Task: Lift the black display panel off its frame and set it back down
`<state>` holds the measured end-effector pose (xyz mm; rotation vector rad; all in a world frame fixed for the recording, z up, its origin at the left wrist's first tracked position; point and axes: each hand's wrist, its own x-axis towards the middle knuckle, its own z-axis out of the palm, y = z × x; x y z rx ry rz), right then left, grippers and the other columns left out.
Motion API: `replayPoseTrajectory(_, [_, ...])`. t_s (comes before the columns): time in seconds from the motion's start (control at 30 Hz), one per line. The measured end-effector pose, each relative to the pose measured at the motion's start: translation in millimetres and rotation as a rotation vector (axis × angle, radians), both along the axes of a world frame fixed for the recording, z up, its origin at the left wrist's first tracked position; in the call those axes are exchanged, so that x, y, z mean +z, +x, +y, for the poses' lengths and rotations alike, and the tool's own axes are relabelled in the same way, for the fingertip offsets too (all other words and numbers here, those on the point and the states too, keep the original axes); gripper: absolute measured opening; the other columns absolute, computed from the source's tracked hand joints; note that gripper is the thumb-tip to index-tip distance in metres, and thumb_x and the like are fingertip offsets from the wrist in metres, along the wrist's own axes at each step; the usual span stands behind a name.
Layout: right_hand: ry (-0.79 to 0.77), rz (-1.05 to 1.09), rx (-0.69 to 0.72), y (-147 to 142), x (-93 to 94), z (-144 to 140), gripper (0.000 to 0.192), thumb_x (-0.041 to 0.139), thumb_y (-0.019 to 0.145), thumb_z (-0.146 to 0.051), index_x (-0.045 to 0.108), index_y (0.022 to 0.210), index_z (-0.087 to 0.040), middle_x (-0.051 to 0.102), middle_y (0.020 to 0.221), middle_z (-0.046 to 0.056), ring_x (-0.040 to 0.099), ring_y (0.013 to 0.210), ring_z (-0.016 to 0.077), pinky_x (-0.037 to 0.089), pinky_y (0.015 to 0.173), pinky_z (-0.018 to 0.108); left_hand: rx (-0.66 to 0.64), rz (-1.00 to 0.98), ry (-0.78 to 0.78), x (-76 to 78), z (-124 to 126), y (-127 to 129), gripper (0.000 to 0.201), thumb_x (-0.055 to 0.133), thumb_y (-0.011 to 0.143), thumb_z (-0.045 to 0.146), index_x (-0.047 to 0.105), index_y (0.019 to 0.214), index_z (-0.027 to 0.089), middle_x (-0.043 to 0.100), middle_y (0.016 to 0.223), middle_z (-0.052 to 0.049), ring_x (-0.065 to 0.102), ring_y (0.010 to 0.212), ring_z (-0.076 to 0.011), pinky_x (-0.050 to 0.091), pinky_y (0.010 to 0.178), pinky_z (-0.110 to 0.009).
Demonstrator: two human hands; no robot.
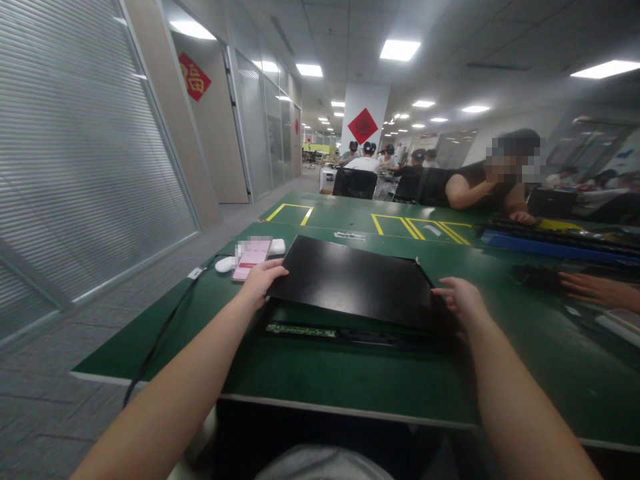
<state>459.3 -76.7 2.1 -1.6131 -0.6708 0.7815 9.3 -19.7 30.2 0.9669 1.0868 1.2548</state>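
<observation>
A flat black cover panel (350, 280) lies tilted over a low black chassis (350, 333) on the green table (350, 380); its near edge is raised, showing a green circuit board (300, 329) underneath. My left hand (263, 279) grips the panel's left edge. My right hand (463, 300) holds the panel's right near corner.
A pink-screened phone (250, 259) and two white items (225, 264) lie left of the panel, with a black cable (165, 327) running off the table's edge. Another person's hand (595, 290) rests at the right. A seated person (490, 187) leans on the far table beside blue-and-black equipment (550, 243).
</observation>
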Motion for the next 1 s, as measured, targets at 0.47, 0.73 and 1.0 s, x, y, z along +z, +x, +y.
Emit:
replayPoseTrajectory(0.47, [-0.204,-0.553,0.005,-3.4,-0.3,-2.2,0.030,0.055,0.078,-0.041,0.069,0.095,-0.020,0.075,0.080,0.008,0.064,0.068,0.0212,0.042,0.055,0.029,0.028,0.039,-0.011,-3.1,-0.6,4.1,0.032,0.074,0.049,0.010,0.076,0.081,0.015,0.073,0.066,-0.006,0.066,0.057,-0.0199,0.050,0.054,-0.027])
replayPoseTrajectory(0.73, [-0.247,-0.716,0.010,-9.6,4.0,-4.3,0.031,0.054,0.081,-0.043,0.072,0.093,-0.022,0.076,0.088,0.008,0.066,0.085,0.0258,0.043,0.067,0.032,0.055,0.047,-0.011,-4.5,-0.1,4.5,0.030,0.076,0.051,0.011,0.076,0.080,0.014,0.073,0.066,-0.006,0.066,0.056,-0.0199,0.050,0.054,-0.028])
replayPoseTrajectory(1.0, [-0.272,-0.791,0.027,-8.6,4.3,-3.4,0.030,0.053,0.080,-0.042,0.072,0.091,-0.022,0.075,0.093,0.009,0.065,0.092,0.0286,0.043,0.072,0.034,0.053,0.067,0.004,-7.7,-0.1,7.4,0.028,0.075,0.050,0.011,0.076,0.078,0.015,0.073,0.066,-0.006,0.065,0.056,-0.0193,0.048,0.052,-0.027])
